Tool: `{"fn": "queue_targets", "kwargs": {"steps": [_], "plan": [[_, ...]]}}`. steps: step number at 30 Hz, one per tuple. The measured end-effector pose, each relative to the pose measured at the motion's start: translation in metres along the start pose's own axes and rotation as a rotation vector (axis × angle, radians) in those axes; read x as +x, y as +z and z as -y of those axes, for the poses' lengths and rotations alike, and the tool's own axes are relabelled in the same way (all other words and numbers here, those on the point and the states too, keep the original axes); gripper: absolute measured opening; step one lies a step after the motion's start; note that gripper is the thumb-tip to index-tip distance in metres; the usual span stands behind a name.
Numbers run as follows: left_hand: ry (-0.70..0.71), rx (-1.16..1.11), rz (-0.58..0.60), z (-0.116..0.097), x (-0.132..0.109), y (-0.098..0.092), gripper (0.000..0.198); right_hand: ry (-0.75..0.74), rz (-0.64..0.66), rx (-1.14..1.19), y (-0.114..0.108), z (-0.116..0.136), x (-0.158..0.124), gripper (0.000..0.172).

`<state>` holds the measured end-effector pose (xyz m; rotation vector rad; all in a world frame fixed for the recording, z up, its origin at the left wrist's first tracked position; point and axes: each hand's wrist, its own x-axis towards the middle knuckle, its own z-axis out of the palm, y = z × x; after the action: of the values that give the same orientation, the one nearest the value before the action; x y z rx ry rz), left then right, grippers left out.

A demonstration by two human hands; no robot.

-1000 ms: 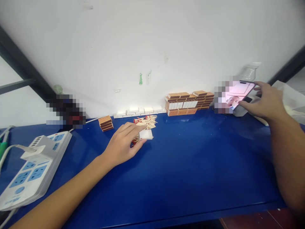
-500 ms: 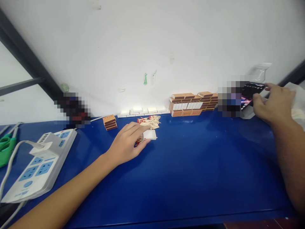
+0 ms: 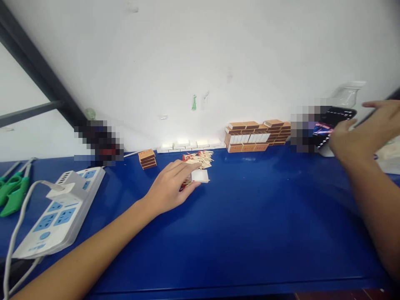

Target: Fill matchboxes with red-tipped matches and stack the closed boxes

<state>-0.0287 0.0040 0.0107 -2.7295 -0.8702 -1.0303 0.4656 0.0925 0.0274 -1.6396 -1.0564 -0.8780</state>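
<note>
My left hand [image 3: 171, 185] is closed on a small white matchbox tray [image 3: 200, 176], thumb at the near side and fingers over the far side. Red-tipped matches stick out beneath that palm, partly hidden. Just behind lies a loose heap of matches [image 3: 198, 159]. At the right, my right hand [image 3: 368, 135] is spread, thumb beside the lit screen of a smartphone [image 3: 336, 121] and forefinger lifted off. The phone leans upright against something blurred out, near a clear plastic bottle [image 3: 346, 93].
Along the wall stand a row of white trays [image 3: 190, 146], stacked brown matchboxes [image 3: 248, 147] and a small matchbox stack [image 3: 147, 159]. A white power strip [image 3: 59, 218] with a plugged-in cable and green-handled scissors [image 3: 15, 198] occupy the left. The blue tabletop [image 3: 237, 233] lies in front.
My right hand has drawn back from the phone's upper edge, its forefinger now raised away. My left hand keeps its hold on the tray. The whole view has shifted slightly.
</note>
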Motion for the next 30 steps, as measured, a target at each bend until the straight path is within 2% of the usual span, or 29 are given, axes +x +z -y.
{"fn": "queue_targets", "kwargs": {"steps": [2, 4, 6, 8, 10, 14, 19, 23, 30], "plan": [[-0.004, -0.015, -0.006, 0.001, -0.001, 0.001, 0.048, -0.091, 0.103, 0.102, -0.006, 0.039, -0.006, 0.037], [-0.015, -0.029, -0.015, 0.002, -0.001, 0.001, 0.049, -0.158, 0.396, 0.356, -0.019, 0.087, -0.021, 0.024], [-0.039, -0.044, -0.026, 0.002, -0.001, 0.0, 0.049, -0.215, 0.77, 0.669, -0.039, 0.135, -0.045, 0.019], [-0.062, -0.061, -0.032, 0.001, 0.0, 0.0, 0.049, -0.312, 1.027, 0.832, -0.062, 0.173, -0.072, 0.02], [-0.066, -0.082, -0.029, 0.0, 0.0, 0.0, 0.05, -0.404, 1.162, 0.946, -0.079, 0.198, -0.096, 0.019], [-0.067, -0.116, -0.014, -0.001, -0.001, 0.003, 0.05, -0.594, 1.175, 0.996, -0.09, 0.207, -0.117, 0.013], [-0.104, -0.157, 0.038, -0.003, -0.002, 0.005, 0.056, -0.659, 1.283, 0.938, -0.089, 0.202, -0.117, 0.011], [-0.15, -0.179, 0.072, -0.007, -0.002, 0.005, 0.058, -0.626, 1.367, 0.92, -0.096, 0.203, -0.116, 0.012], [-0.177, -0.223, 0.114, -0.009, -0.002, 0.007, 0.056, -0.523, 1.356, 0.945, -0.095, 0.204, -0.119, 0.011]]}}
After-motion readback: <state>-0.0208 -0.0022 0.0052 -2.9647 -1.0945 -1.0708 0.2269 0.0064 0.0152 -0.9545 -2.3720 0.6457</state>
